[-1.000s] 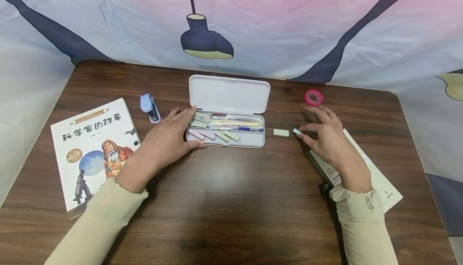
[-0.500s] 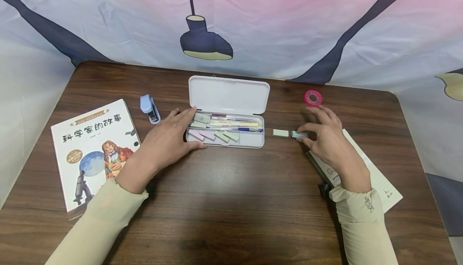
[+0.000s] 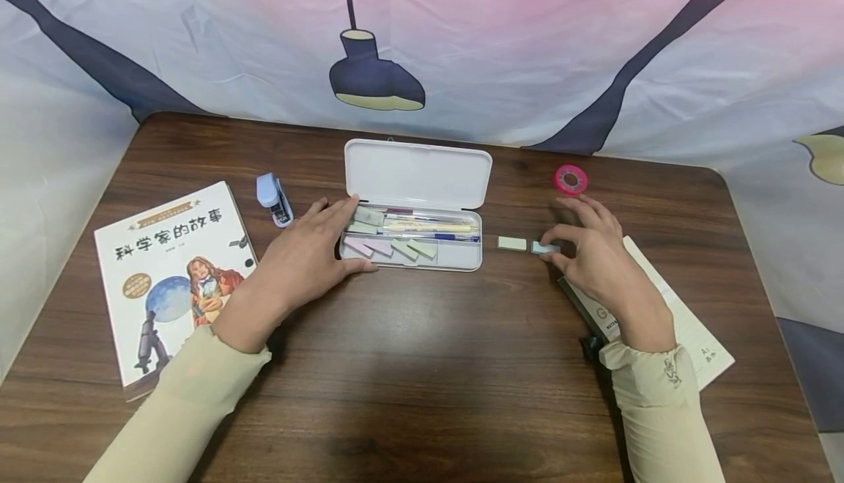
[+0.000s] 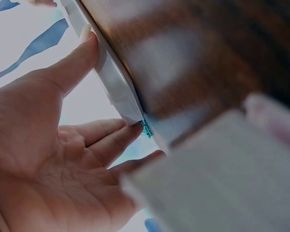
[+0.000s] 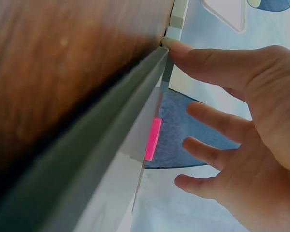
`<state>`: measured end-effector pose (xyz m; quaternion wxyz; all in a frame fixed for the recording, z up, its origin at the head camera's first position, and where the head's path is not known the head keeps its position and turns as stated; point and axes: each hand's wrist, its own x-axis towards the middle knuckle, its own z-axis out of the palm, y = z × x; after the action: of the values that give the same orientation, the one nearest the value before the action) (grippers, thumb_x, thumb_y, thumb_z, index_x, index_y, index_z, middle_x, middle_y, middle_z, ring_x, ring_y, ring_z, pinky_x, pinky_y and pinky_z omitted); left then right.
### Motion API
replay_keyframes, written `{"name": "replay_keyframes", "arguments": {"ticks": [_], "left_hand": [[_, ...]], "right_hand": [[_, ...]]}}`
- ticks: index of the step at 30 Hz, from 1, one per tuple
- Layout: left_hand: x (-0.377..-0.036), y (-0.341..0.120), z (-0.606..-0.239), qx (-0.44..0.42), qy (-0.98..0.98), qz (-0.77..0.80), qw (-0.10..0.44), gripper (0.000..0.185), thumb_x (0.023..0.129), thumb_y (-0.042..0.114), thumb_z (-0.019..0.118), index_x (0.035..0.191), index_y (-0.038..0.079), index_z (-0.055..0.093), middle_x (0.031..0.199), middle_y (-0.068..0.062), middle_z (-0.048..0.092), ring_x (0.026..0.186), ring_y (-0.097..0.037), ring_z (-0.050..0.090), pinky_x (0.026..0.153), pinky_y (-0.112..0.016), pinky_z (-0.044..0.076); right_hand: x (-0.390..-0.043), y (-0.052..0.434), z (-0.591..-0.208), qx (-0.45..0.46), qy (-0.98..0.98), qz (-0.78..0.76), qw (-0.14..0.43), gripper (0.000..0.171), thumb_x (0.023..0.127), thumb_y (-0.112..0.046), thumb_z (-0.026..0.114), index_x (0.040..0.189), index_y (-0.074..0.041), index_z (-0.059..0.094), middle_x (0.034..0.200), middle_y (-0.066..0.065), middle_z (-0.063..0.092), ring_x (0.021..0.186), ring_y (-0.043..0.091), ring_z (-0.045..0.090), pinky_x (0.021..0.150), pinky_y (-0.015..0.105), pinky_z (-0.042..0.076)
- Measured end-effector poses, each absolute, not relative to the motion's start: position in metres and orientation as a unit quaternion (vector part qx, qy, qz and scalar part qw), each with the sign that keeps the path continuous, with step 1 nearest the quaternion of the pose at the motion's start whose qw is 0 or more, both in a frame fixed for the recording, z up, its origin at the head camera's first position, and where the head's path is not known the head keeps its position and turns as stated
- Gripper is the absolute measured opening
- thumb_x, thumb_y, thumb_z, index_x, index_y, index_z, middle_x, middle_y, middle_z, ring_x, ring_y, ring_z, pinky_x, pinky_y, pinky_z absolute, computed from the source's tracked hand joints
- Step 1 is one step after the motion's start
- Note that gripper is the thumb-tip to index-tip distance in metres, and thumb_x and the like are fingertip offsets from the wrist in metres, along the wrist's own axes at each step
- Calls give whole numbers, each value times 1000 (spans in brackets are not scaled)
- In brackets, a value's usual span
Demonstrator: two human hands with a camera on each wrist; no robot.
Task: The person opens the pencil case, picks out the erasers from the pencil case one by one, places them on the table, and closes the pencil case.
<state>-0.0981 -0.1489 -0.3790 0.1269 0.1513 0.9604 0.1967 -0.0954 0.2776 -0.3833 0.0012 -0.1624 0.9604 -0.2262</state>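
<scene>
A white pencil case (image 3: 455, 256) lies open at mid-table, holding pens and several pastel pads. My left hand (image 3: 343, 237) rests on its left end, thumb along the front wall and straight fingers over the corner. In the left wrist view, the left hand (image 4: 111, 82) touches the case's edge (image 4: 118, 84). My right hand (image 3: 550, 242) pinches a small light blue pad (image 3: 546, 247) between thumb and forefinger, down on the table. A pale green pad (image 3: 512, 243) lies loose between that hand and the case. The right wrist view shows my right hand (image 5: 181, 77) with its thumb at the pad.
An illustrated book (image 3: 171, 278) lies at the left, with a blue stapler (image 3: 273, 199) beside the case. A pink tape roll (image 3: 571, 179) sits behind my right hand. A white notebook (image 3: 686, 322) lies under my right wrist. A printed cloth hangs behind the table.
The right hand has brought the blue pad from a tilted hold down flat onto the table, slightly nearer. The left hand and case have not moved.
</scene>
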Motion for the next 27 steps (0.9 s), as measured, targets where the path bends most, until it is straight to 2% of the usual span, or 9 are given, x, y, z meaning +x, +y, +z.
{"name": "replay_keyframes", "arguments": {"ticks": [13, 21, 27], "left_hand": [[-103, -156, -400, 157, 959, 211, 109, 110, 97, 59, 89, 180, 12, 36, 183, -19, 45, 169, -57, 38, 132, -78, 40], [-108, -163, -422, 162, 961, 197, 103, 114, 96, 66, 86, 183, 16, 32, 185, -16, 43, 170, -56, 37, 133, -78, 38], [-106, -159, -408, 158, 961, 196, 114, 110, 99, 62, 86, 182, 13, 33, 184, -19, 43, 170, -58, 37, 133, -78, 38]], "right_hand": [[-91, 276, -376, -139, 967, -206, 51, 12, 96, -3, 88, 108, -6, 86, 169, 33, 51, 163, 64, 34, 129, 91, 23], [-84, 249, -364, -142, 958, -246, 44, 16, 104, -11, 81, 116, -2, 86, 166, 33, 54, 161, 60, 41, 133, 82, 30], [-83, 218, -362, -154, 950, -267, 40, 17, 106, -15, 82, 119, -6, 89, 168, 27, 57, 163, 52, 44, 132, 81, 34]]}}
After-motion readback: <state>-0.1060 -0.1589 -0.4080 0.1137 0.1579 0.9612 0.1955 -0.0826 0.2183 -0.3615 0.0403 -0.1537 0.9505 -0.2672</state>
